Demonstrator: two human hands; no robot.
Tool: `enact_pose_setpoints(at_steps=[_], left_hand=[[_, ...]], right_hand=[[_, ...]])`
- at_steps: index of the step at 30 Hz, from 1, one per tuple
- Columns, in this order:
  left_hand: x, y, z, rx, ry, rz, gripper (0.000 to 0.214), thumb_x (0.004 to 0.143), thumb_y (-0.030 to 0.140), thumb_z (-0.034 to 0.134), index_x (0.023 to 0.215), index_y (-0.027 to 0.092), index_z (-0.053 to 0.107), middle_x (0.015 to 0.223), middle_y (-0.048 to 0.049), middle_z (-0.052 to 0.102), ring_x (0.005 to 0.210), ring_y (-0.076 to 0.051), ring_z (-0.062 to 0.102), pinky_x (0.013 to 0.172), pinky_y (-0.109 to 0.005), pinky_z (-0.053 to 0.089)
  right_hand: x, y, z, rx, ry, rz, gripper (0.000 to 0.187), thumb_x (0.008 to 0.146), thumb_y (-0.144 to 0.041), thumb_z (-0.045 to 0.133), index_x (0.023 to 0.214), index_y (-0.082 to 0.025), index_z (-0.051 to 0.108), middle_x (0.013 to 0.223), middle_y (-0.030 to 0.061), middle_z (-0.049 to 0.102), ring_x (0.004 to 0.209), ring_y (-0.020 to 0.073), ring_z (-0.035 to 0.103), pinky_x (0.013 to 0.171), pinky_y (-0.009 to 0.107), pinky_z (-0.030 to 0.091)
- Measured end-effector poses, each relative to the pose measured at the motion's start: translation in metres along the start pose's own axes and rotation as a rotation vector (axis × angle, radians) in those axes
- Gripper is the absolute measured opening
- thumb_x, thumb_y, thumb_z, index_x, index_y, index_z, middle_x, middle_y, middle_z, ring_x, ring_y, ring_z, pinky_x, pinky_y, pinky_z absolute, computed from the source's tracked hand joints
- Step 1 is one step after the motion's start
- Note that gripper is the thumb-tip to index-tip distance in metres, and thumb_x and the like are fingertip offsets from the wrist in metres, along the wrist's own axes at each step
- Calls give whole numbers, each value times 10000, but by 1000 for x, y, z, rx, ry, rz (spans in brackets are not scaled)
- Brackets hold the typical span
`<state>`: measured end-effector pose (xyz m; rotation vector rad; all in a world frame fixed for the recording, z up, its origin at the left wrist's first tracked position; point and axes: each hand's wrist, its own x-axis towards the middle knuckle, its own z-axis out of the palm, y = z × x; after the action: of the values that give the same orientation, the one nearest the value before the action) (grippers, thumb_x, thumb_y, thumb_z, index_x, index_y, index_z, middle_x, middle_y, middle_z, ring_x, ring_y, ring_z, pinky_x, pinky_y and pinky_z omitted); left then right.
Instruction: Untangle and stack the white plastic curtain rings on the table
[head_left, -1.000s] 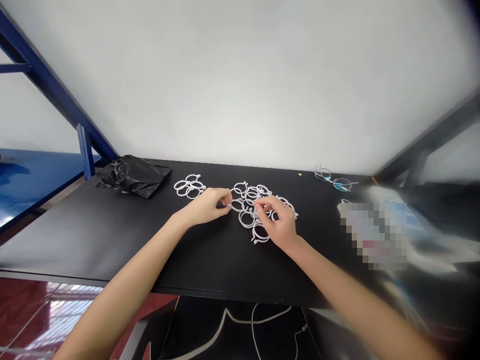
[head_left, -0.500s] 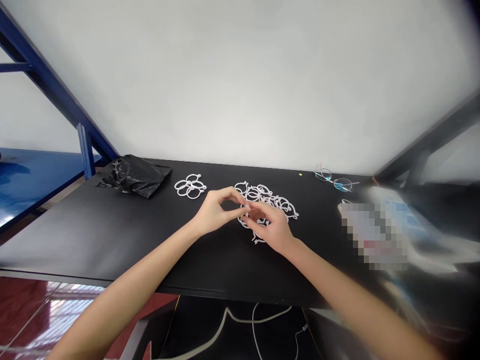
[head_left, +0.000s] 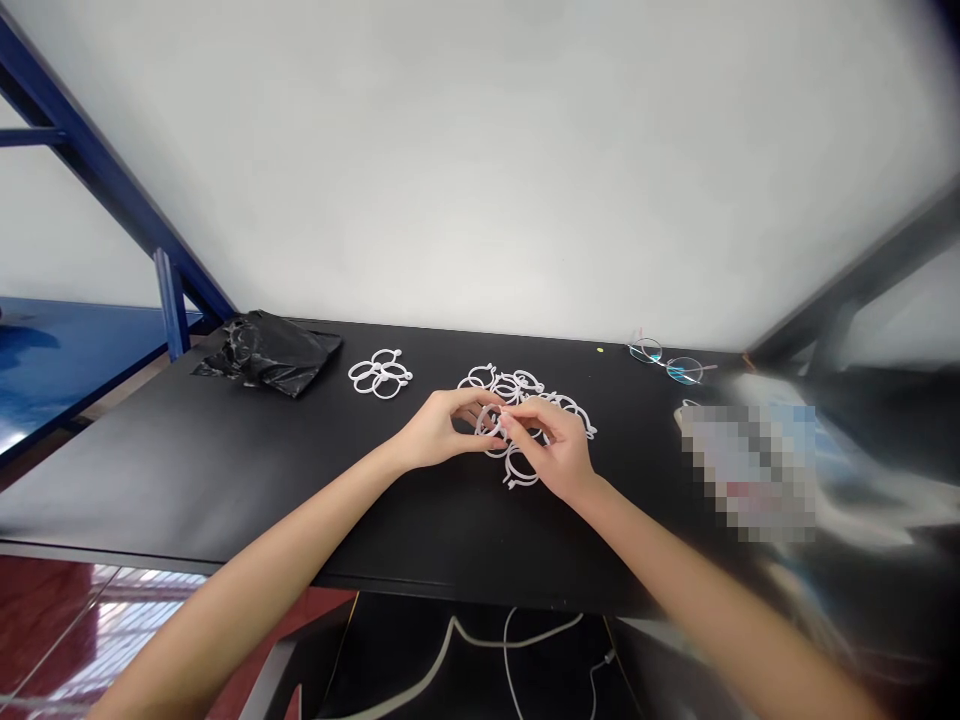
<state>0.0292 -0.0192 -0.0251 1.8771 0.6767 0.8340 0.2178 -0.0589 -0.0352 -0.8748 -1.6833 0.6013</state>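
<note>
Between both hands is a white curtain ring [head_left: 480,418], raised over a loose pile of like rings. My left hand [head_left: 431,430] curves around its left side, with the thumb below and the fingers above. At the ring's right side, my right hand [head_left: 561,445] pinches it between thumb and index finger. Both hands partly hide the ring and its clasp. The pile of white rings [head_left: 519,482] lies under and behind my right hand; some have small tabs at a gap. Further left, several more rings [head_left: 388,397] overlap in a small cluster.
A crumpled black plastic bag [head_left: 281,350] lies at the back left of the black table [head_left: 225,470]. Eyeglasses [head_left: 684,371] rest at the back right, near a blurred, pixelated package [head_left: 750,470]. White cables [head_left: 442,665] hang below the front edge.
My left fingers have spread wider around the ring, and more of the ring shows. My right hand has shifted slightly right, its pinch now higher. The small cluster stays put.
</note>
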Motion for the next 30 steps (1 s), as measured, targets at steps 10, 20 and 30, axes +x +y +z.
enact_pose_setpoints(at_steps=[10,20,30], left_hand=[[-1,4,-3,70,-28,-9,381,745,324,774,1078,180,659,958,-52,708,843,-182,666,782,-307,544],[-2,-15,-60,1185,567,-176,329,859,449,619,1043,177,635,1068,-131,636,1007,-324,586,855,-433,422],[-11,-37,-82,1401,420,-458,408,848,543,574,969,171,689,943,-148,661,927,-346,597,781,-416,388]], right_hand=[[0,0,-1,-6,-19,-18,81,885,-227,611,869,-215,690,768,25,687,689,156,665,648,301,582],[0,5,0,-96,111,95,160,879,-273,620,1020,-210,658,809,29,682,658,148,664,632,303,601],[1,15,0,-334,-21,-44,71,840,-171,616,860,-223,660,818,33,696,761,192,663,711,357,582]])
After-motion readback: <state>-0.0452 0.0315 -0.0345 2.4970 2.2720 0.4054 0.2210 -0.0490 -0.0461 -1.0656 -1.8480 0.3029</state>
